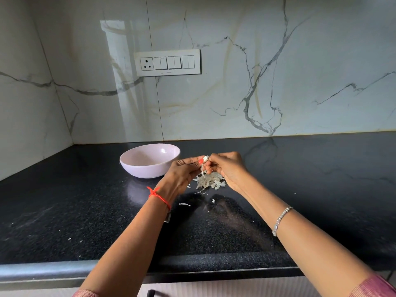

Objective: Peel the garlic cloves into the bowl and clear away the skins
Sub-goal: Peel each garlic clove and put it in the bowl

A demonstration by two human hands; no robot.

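A small white garlic clove (pixel 206 158) is pinched between my left hand (pixel 184 171) and my right hand (pixel 227 168), both raised just above the black counter. A thin strip of skin (pixel 202 170) hangs down from the clove. Directly below the hands lies a heap of pale garlic skins (pixel 209 181). A pale pink bowl (pixel 137 166) stands on the counter to the left of my left hand; its inside is mostly out of sight from this angle.
Loose skin bits (pixel 184 204) lie scattered on the black granite counter (pixel 64 211) nearer to me. A marble wall with a switch panel (pixel 167 62) rises behind, and another wall closes the left side. The counter's front edge (pixel 42 269) runs along the bottom.
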